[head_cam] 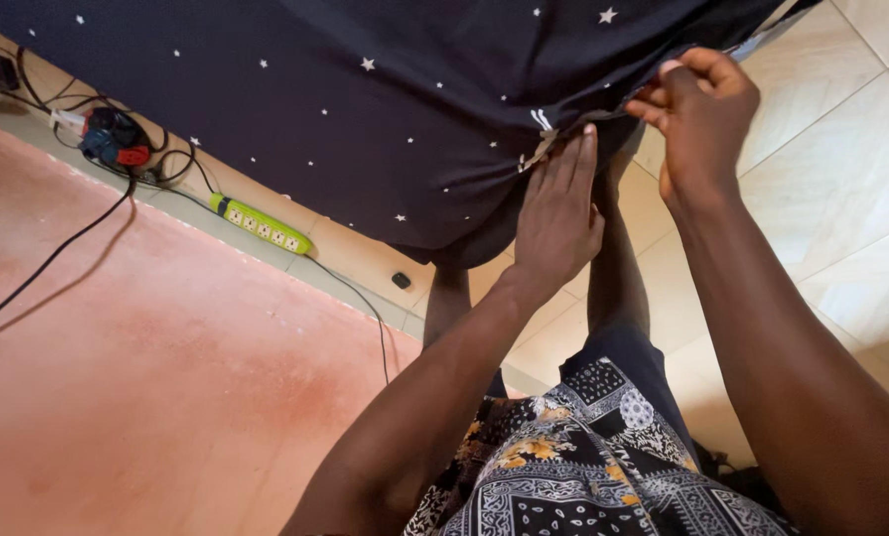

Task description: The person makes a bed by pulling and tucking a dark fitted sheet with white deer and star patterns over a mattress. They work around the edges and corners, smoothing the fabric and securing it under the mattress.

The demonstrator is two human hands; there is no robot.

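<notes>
Floor, right of frame: glossy cream ceramic tiles with thin grout lines. Left of frame: matte salmon-pink painted wall surface. Along the cream strip between them: a lime-green rectangular plastic power strip, black cables, and a tangled plug cluster at upper left.

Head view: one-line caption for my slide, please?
Left hand flat against dark star-print fabric, right hand pinching its edge, above a tiled floor with a green power strip.
</notes>
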